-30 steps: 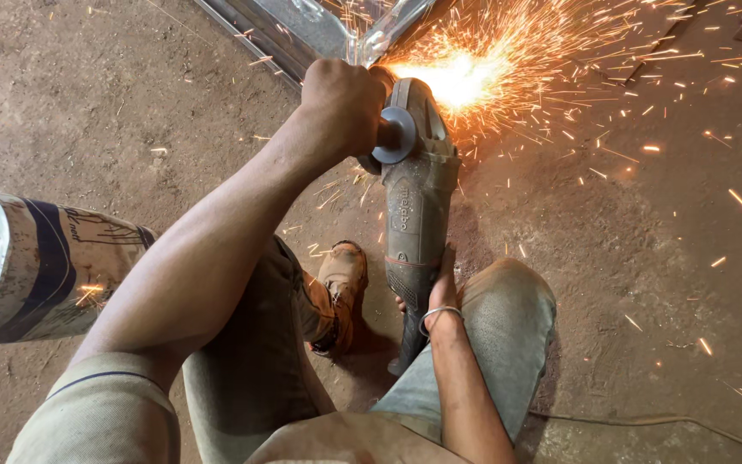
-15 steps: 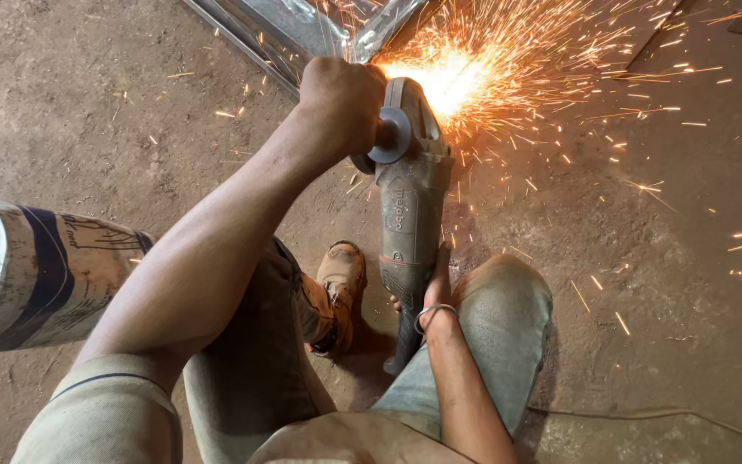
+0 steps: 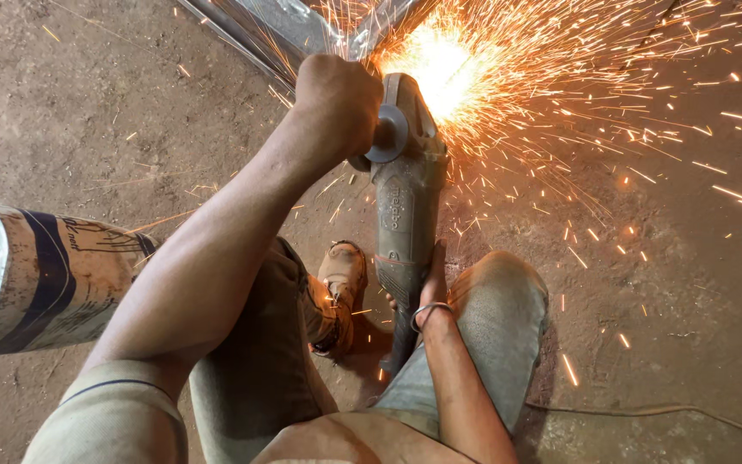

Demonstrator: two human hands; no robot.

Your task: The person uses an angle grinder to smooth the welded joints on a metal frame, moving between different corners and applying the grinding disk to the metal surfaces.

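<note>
**Grinding metal on a dirt floor, seen from above**

At far left a cylindrical can [image 3: 40, 275] lies on its side on the floor [image 3: 88, 103]; its label is tan with dark blue bands, its lid end white. The left hand [image 3: 337, 103] is closed in a fist around the side handle of an angle grinder [image 3: 405, 206]. The grinder's long grey body runs from the person's lap straight ahead, disc end farthest away, against shiny metal sheet [image 3: 276, 21] at the top. The right hand [image 3: 431, 288], mostly hidden, is wrapped around the rear grip beside the knee. Orange sparks [image 3: 577, 112] fan out to the right
</note>
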